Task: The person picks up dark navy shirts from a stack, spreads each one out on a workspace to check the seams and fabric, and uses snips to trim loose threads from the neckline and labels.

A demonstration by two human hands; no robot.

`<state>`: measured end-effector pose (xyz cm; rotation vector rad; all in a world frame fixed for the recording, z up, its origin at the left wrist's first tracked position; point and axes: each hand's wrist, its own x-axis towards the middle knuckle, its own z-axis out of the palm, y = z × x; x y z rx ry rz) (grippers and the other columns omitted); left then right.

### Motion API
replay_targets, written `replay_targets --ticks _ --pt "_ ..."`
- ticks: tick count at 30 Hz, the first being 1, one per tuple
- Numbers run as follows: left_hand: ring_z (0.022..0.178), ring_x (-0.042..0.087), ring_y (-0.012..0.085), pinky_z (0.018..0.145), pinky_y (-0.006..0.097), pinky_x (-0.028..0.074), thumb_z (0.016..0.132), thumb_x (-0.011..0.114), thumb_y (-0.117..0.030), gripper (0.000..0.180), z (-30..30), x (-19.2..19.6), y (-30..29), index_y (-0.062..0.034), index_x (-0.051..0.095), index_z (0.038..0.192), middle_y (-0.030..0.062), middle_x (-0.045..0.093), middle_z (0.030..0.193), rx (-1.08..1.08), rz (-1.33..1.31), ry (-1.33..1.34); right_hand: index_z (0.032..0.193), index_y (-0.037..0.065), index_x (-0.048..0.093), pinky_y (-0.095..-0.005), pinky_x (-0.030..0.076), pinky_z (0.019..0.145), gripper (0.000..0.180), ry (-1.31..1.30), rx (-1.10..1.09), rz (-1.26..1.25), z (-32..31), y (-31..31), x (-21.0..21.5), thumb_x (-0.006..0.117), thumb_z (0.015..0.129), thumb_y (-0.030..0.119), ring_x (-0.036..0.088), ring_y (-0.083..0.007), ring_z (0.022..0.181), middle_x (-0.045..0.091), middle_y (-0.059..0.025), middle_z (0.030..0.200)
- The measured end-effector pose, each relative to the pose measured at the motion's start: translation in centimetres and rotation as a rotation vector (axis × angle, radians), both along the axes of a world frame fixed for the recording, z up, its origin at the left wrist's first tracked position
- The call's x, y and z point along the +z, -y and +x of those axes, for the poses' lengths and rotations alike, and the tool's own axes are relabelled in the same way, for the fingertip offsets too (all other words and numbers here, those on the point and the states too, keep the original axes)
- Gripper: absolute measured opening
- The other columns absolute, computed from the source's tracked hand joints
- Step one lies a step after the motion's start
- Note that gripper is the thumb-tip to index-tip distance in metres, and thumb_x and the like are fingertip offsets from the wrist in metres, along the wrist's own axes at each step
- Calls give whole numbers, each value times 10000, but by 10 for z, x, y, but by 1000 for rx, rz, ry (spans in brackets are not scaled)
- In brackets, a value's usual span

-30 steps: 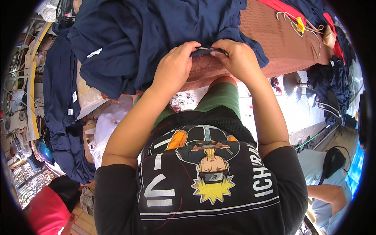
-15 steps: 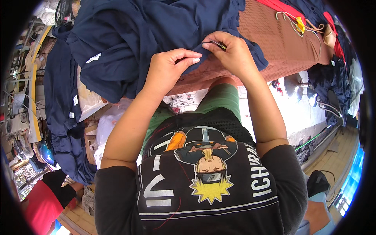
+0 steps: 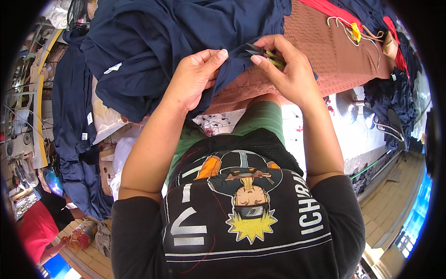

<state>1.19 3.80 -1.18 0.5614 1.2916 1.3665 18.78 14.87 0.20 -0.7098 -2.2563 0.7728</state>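
Observation:
A navy blue garment lies heaped over the table in front of me, with a small white label on its left part. My left hand is closed on the garment's edge, pinching it between thumb and fingers so that a strip runs toward my right hand. In my right hand sits a pair of thread snips with yellow-green handles. Their dark blades are spread apart and point left, close to the fabric. The fingers behind the snips are partly hidden.
Brown textured cloth covers the table. At its far right lie cords with a yellow piece and red fabric. More navy garments hang at the left. A person in red is at the lower left.
My left hand has moved slightly left and up and turned, drawing the fabric edge along. My right hand's grip has loosened, showing the snips' spread blades. The person at lower right has left the view.

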Motion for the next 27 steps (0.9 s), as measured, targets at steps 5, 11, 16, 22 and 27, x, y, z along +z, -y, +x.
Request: replay_targets --ticks 5,11,16,22,27 --pt "721 559 41 694 214 465 926 634 -346 271 0 1 0 -85 633 995 -43 618 844 -39 19 -17 919 70 640 -353 495 632 214 3 136 91 3 8 4 714 796 228 635 -277 751 618 -85 819" --pt "611 426 -2 579 171 375 925 638 -343 260 2 0 -2 -86 643 961 -87 539 737 -50 29 -78 874 70 623 -387 488 609 162 53 96 242 -3 14 8 689 799 197 621 -295 745 599 -67 803" --pt "678 483 21 626 194 412 924 639 -285 221 1 4 0 -68 652 965 -68 573 773 -113 46 -147 878 82 625 -392 488 604 158 115 103 299 -5 17 12 688 796 201 619 -295 739 595 -65 807" --pt "956 618 202 841 314 471 903 622 -229 261 -38 95 63 19 675 841 132 667 1019 -534 14 -1189 907 110 637 -354 501 621 192 28 -44 331 13 -3 17 727 782 226 649 -258 744 642 -54 844" --pt "820 654 208 694 327 509 855 684 -276 310 -44 69 101 15 657 960 134 663 966 -211 -436 -1229 1058 118 643 -355 521 679 329 131 122 167 12 1 17 745 748 164 661 -266 777 665 -81 885"
